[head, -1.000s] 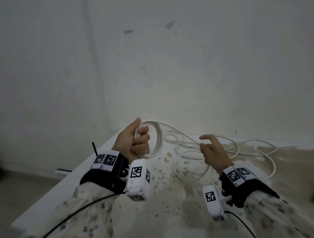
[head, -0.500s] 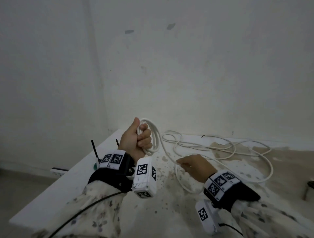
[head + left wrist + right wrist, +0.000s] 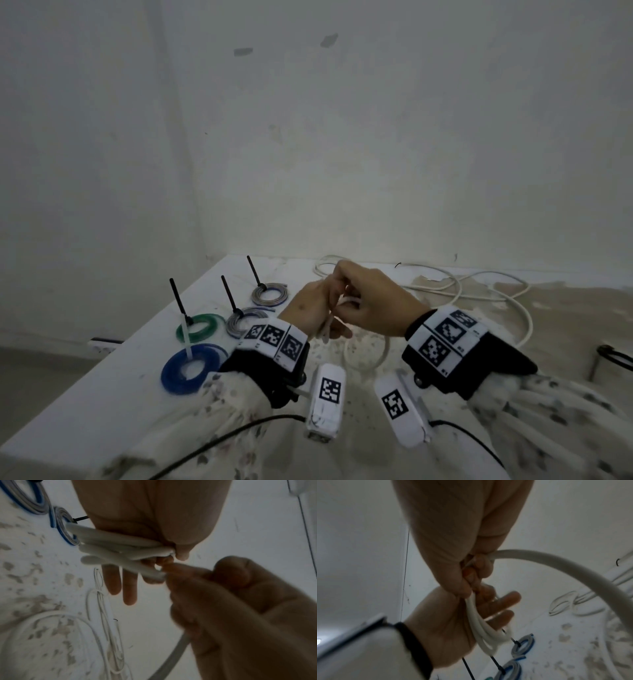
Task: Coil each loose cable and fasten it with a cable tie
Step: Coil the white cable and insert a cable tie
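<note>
Both hands met above the table's middle: the left hand [image 3: 308, 308] pinched the gathered loops of the white cable [image 3: 120, 550], lower fingers straight, while the right hand [image 3: 370, 301] pinched the next strand against them. Coiling was mid-way; the slack lying toward the table's far right edge needed drawing in next.

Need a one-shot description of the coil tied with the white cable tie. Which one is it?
Start at the table's left edge, where four tied coils sit. Take the one nearest the person, beside the left sleeve: the blue coil. It is the only solid blue one, and its tie is white while the other three are black.
</note>
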